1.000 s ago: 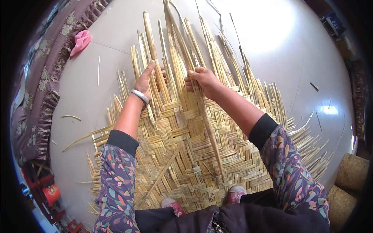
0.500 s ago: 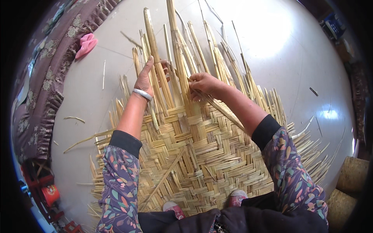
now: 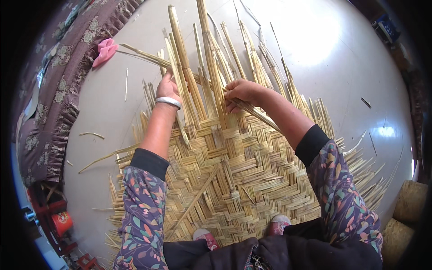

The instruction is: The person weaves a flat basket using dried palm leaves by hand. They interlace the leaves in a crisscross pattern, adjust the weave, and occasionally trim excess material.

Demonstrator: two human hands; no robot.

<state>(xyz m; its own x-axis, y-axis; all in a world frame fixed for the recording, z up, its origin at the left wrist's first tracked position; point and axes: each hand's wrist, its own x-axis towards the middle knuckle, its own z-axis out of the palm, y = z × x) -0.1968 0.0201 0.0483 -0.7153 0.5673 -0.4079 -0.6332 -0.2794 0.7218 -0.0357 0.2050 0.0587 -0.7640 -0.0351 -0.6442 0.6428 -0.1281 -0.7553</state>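
Note:
A woven mat of split yellow reed strips [image 3: 265,180] lies on the floor, its loose ends fanning out at the far edge and sides. Between my thumb and fingers, my right hand [image 3: 245,91] pinches a bundle of flat strips [image 3: 258,114] that slants down toward my right forearm. My left hand [image 3: 168,87], wearing a silver bangle, is closed at the left of the upright strips [image 3: 180,49], its fingers partly hidden behind them. Crosswise strips [image 3: 144,55] run through my left hand, pass among the uprights and point out to the far left.
A pink cloth-like item [image 3: 106,51] lies on the floor beside a patterned, ruffled cover [image 3: 58,90]. Loose strip scraps [image 3: 92,134] are scattered around. Two woven, straw-coloured blocks [image 3: 410,200] stand at the right. My shoes [image 3: 280,221] rest on the mat's near edge.
Crosswise strips now stick out farther to the left past my left hand. That hand has closed from a more open pose with its thumb raised. My right hand keeps its pinch.

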